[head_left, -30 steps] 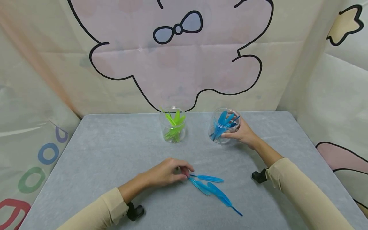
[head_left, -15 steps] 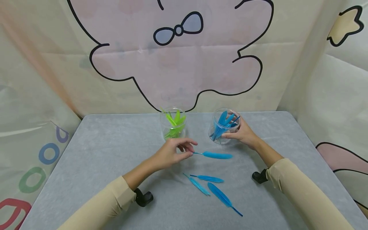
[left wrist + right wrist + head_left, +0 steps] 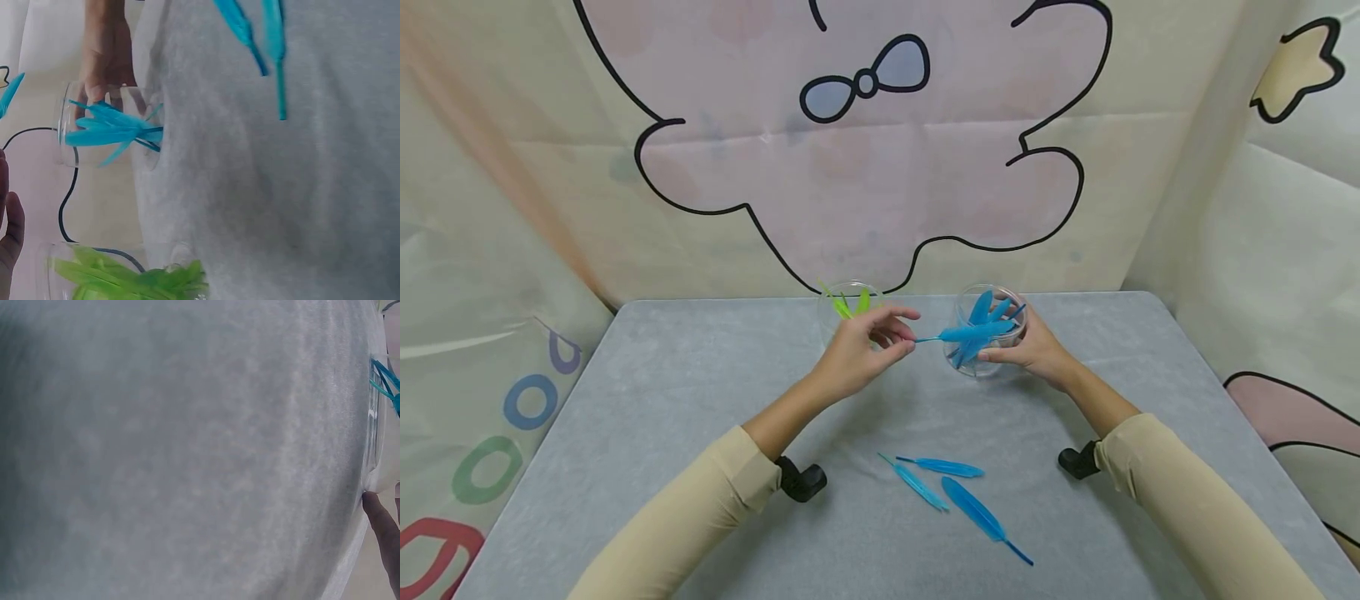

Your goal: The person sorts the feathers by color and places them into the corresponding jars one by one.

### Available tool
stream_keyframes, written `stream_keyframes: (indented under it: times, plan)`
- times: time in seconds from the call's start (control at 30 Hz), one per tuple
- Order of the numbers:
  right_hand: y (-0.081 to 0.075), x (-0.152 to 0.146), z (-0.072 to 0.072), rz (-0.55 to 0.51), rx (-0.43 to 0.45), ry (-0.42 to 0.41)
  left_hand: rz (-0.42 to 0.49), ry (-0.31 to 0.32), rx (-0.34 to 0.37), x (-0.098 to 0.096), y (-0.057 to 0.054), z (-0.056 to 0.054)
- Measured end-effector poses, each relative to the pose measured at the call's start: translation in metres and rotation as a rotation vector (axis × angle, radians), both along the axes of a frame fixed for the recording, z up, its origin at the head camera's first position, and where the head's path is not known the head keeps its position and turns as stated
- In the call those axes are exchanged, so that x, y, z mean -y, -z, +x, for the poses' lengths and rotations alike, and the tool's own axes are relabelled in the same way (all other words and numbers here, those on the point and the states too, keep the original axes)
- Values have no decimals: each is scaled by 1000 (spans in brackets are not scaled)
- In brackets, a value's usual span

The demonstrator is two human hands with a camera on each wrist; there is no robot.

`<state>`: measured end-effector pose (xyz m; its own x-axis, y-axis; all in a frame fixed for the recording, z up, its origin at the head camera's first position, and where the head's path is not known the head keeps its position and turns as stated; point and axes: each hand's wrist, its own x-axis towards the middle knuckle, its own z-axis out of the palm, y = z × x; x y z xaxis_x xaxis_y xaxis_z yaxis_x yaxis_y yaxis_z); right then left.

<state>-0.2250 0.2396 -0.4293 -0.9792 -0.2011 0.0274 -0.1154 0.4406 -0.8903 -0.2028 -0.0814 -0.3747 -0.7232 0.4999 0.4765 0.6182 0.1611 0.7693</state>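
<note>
My left hand (image 3: 867, 348) pinches a blue feather (image 3: 973, 332) by its quill, between thumb and fingers. The feather lies level, its vane in front of the right-hand clear cup (image 3: 964, 367) in the head view. That cup holds several blue feathers (image 3: 112, 128), and my right hand (image 3: 1033, 346) grips its right side while it stands on the table. Behind my left hand is another clear cup (image 3: 826, 327) with green feathers (image 3: 125, 278), partly hidden in the head view. Three loose blue feathers (image 3: 977, 510) lie on the table nearer the front.
A grey cloth covers the table (image 3: 700, 358). Its back edge meets a printed fabric backdrop (image 3: 880, 175), and similar sheets hang at both sides. Black wrist mounts (image 3: 802, 481) stick out below both cuffs.
My left hand has lifted one blue feather off the table and carried it up and away to the blue feathers' cup. The right hand has stayed on that cup.
</note>
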Motion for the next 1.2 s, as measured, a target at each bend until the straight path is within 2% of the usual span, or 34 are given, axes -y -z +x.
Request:
stream_keyframes:
  times: [0.17,0.37,0.6,0.83,1.2]
  plan:
    - [1,0,-1,-44,22,-14,-4,-44,-7,-9,-6,-9]
    - [3,-1,0,-72,8,-37,-28,-77,-19,-23,-14,-21]
    - [5,-2,-1,-78,-2,-29,-67,-87,-1,-37,-22,-34]
    - [4,-1,-2,-44,3,-10,-130,-91,-29,-48,-27,-46]
    - [4,-1,-3,-55,8,-13,-139,-83,7,-60,-33,-56]
